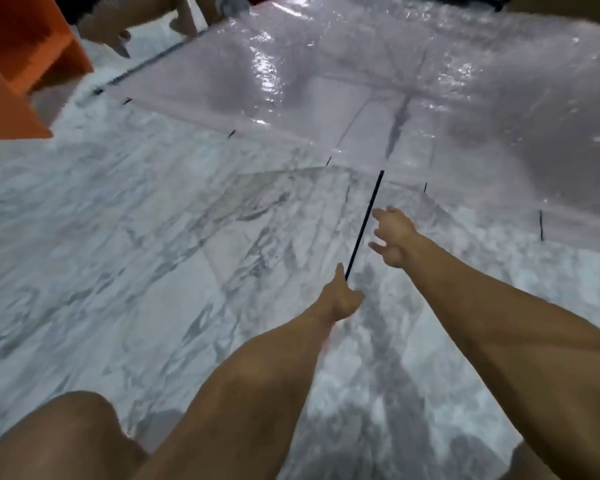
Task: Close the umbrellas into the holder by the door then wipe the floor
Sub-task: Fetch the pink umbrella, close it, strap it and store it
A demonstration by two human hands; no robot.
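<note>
A large open umbrella (378,84) with a clear, wet canopy fills the upper right, its rim lined with short black rib tips. Its thin black shaft (366,220) runs from the canopy down toward me. My left hand (342,299) is closed around the lower end of that shaft; the handle is hidden in my fist. My right hand (392,235) hovers just right of the shaft, fingers spread, touching nothing. No holder or door is in view.
White and grey marble floor (125,230) spreads below. An orange cabinet (21,57) stands at the upper left. Another person's hand (115,38) and feet show at the top, by the canopy's far edge. My knee (59,441) is at bottom left.
</note>
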